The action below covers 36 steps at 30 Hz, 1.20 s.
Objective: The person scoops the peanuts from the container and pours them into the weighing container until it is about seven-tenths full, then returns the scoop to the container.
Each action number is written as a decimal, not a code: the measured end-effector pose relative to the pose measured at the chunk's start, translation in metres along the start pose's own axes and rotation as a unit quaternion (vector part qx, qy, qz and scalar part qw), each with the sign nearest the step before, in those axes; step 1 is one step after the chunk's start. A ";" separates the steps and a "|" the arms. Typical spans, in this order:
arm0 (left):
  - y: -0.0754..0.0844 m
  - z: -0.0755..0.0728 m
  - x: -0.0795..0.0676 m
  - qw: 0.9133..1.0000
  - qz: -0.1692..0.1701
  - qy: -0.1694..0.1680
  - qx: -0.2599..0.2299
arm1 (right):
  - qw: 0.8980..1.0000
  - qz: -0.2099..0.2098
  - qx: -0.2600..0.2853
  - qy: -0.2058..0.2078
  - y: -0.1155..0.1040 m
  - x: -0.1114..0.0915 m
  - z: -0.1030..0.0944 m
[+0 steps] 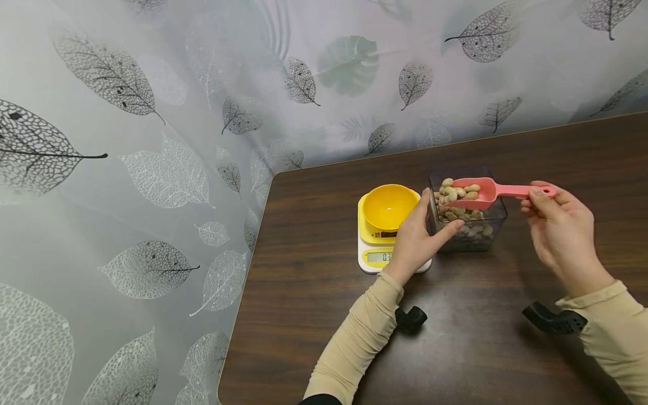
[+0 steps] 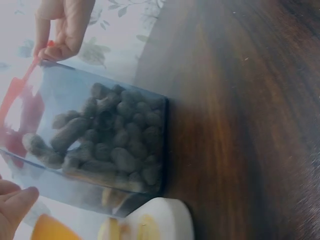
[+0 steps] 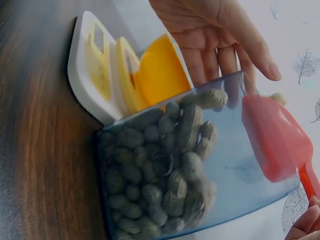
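From where I stand, the right hand [image 1: 564,236] has its grip drawn to a close pinch, thumb and fingers on the end of the handle of a pink scoop [image 1: 498,190]. The scoop lies roughly level at the mouth of a clear container [image 1: 471,243], its bowl-shaped end to the left and loaded with unshelled peanuts. More peanuts [image 1: 459,214] are heaped in the container below it, plain to see through the walls. The left hand [image 1: 419,239] has a loose, spread grip: its fingers run fairly straight along the container's left wall, while the thumb stretches out by the near rim; how firmly they press I cannot tell. The container stands toward the far edge of the surface [image 1: 293,270]. Just to its left, closer to the surface's far left corner, is a white and yellow scale [image 1: 372,243] carrying a yellow bowl [image 1: 388,208]. The left hand covers part of the scale's display [image 1: 378,257], so only its first digits show. Both forearms reach in from the near side in beige sleeves [image 1: 361,332], each with a black curved piece [image 1: 412,319] at the wrist. Past the far and left edges of the surface rises a pale backdrop [image 1: 349,124] printed with grey, white and green leaves.
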<state>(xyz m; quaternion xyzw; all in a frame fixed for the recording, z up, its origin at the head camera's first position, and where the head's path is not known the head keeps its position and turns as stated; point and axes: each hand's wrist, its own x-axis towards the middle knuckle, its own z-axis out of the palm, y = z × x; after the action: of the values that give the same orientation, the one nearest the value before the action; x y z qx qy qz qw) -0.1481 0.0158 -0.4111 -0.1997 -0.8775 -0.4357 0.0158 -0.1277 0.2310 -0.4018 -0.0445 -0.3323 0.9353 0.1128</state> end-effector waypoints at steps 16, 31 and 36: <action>-0.003 -0.036 0.010 0.997 0.006 0.058 0.050 | 0.999 0.014 0.013 -0.045 0.000 0.011 0.033; -0.045 -0.042 0.000 0.989 -0.077 0.105 0.064 | 0.995 0.067 -0.026 -0.067 0.019 0.014 0.053; -0.055 -0.041 -0.003 0.987 -0.094 0.115 0.055 | 0.990 0.097 -0.079 -0.070 0.019 0.020 0.055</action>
<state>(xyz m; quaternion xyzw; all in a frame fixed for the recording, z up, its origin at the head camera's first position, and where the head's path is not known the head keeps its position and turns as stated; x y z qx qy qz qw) -0.1711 -0.0469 -0.4283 -0.0638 -0.9075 -0.4061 0.0864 -0.1589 0.1884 -0.3715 -0.0202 -0.4059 0.9137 -0.0060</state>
